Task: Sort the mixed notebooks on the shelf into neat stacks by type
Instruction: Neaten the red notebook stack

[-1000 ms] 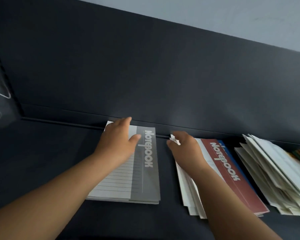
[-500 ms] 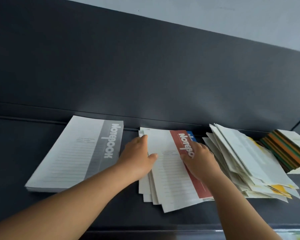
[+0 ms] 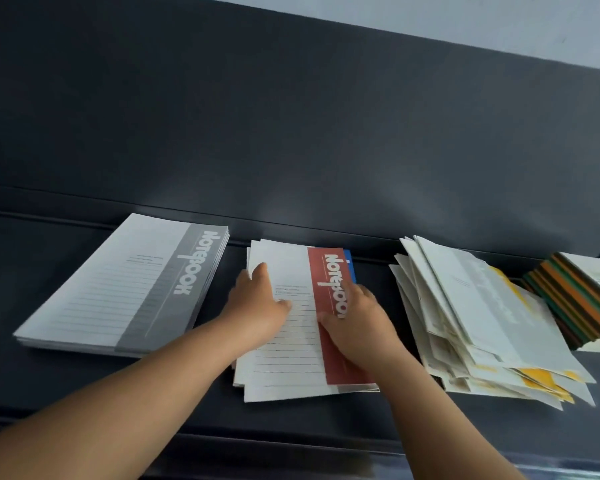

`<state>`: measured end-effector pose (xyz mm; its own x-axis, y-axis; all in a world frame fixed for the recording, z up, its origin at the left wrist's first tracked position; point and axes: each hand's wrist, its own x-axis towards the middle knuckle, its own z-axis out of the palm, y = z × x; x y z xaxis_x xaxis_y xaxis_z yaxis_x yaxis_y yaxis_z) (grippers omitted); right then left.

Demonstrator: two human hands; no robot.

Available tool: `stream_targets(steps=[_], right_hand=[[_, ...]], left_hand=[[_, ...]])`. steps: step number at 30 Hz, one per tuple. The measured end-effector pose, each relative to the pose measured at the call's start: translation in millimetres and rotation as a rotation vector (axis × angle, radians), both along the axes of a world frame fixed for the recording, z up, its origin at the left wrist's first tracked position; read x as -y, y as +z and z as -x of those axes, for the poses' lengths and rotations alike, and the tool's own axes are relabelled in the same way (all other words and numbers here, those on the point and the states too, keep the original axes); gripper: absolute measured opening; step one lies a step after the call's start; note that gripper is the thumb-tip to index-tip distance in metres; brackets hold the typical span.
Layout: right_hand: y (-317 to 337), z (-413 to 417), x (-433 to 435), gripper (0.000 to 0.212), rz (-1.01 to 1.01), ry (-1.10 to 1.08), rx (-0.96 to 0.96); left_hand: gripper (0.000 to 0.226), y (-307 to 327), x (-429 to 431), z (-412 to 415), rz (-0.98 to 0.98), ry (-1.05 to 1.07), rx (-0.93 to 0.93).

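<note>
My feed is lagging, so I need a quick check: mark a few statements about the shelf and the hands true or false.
1. The left hand and right hand both rest on the red-banded stack. True.
2. The gray-banded stack is fanned out. False: its edges look squared; the loose pile on the right is the messy one.
3. A blue cover peeks from under the top red-banded notebook. True.
4. The striped stack sits left of the gray-banded stack. False: it is at the far right.
</note>
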<state>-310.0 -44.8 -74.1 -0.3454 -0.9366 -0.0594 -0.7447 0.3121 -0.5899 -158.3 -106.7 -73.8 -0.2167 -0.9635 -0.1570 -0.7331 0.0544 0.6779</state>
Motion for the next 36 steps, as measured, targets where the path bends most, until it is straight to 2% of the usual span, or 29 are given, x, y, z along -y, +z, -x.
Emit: stream_targets(steps=[2,3,6,7,9,11,12,20,24,25,27,28,32,36], right_hand=[[5,4,0,0.039,0.056,-0.047,0.113],[8,8,0,0.040,0.088,-0.100,0.219],[18,18,4,0.071,0.081,-0.267,0.604],[20,20,7,0.075,0.056,-0.299,0.723],[20,18,12,0.062,-0.001,-0.325,0.887],[16,13,15,0.033,-0.044,-0.309,0.881],[13,10,16,0.027,-0.041,-0.300,0.861],[10,9,3,0.032,0.223,-0.171,0.968],[28,9,-3,0.035,0.415,-0.065,0.917],[35,9,-3,0.037,0.465,-0.030,0.876],[50,8,-3,0.041,0.555,0.018,0.790],[58,7,-3,0.042,0.597,0.030,0.762],[82,7,-1,0.041,0.706,0.050,0.697],[93,6,-1,0.039,0.734,0.035,0.736]], left_hand=[[0.051,0,-1,-1,0.003,0.000,-0.047],[0.046,1,-2,-2,0.000,0.003,-0.071],[0.039,0,-3,-6,0.006,0.025,-0.121],[0.041,0,-4,-7,0.009,0.031,-0.141],[0.048,0,-6,-8,0.010,0.033,-0.171],[0.055,0,-7,-9,0.017,0.028,-0.195],[0.057,0,-8,-10,0.021,0.025,-0.205],[0.051,11,-9,-15,0.039,0.082,-0.363],[0.073,34,1,-24,0.020,0.206,-0.498],[0.067,42,3,-26,-0.009,0.220,-0.568],[0.035,59,9,-30,-0.019,0.196,-0.677],[0.026,67,10,-31,0.014,0.178,-0.701],[0.026,91,11,-34,0.151,0.134,-0.802],[0.030,101,3,-31,0.168,0.062,-0.866]])
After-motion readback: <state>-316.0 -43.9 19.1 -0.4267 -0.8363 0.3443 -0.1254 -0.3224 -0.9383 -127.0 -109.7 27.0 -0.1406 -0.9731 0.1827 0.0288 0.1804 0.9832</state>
